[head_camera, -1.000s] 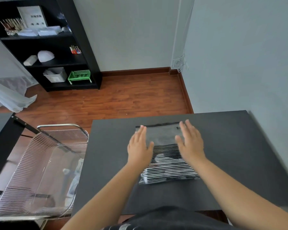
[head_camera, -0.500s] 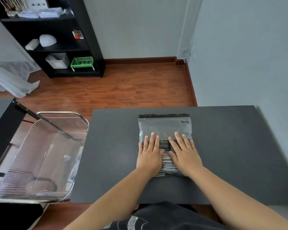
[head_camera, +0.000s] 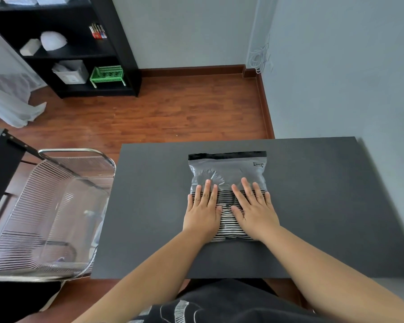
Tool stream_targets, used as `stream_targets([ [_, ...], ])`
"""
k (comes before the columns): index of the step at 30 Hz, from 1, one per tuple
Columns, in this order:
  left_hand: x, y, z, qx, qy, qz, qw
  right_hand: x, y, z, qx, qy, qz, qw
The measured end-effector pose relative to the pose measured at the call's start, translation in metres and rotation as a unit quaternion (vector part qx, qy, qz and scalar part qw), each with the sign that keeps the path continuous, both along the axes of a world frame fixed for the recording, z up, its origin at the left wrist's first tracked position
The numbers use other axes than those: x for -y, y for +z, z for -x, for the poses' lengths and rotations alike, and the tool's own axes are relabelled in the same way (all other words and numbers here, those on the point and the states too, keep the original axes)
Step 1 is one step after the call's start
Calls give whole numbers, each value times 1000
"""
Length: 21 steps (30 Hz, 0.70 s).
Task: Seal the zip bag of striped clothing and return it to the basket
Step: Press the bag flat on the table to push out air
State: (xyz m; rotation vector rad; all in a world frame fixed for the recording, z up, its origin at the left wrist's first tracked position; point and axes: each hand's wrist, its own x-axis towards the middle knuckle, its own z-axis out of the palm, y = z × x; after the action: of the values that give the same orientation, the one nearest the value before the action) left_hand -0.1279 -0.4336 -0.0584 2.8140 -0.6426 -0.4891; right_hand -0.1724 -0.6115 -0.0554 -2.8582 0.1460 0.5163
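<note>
A clear zip bag with a black zip strip along its far edge lies flat on the dark grey table. Folded black-and-white striped clothing fills its near half. My left hand presses flat on the left part of the clothing, fingers straight and spread. My right hand presses flat on the right part the same way. The wire basket stands to the left of the table, below its top.
A black shelf unit with a green crate and white items stands against the far wall. Wooden floor lies between it and the table. A grey wall runs along the table's right side. White fabric hangs at far left.
Both hands slid back from the bag's far part onto the striped clothing and now press flat there. The camera has tilted down a little.
</note>
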Motion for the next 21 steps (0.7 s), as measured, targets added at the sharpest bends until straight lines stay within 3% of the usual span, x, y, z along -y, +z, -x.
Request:
stream_targets([
  [21,0,-7,-4,-39,8,-16,999,2,-1,-11,-80,-18,-24,996],
])
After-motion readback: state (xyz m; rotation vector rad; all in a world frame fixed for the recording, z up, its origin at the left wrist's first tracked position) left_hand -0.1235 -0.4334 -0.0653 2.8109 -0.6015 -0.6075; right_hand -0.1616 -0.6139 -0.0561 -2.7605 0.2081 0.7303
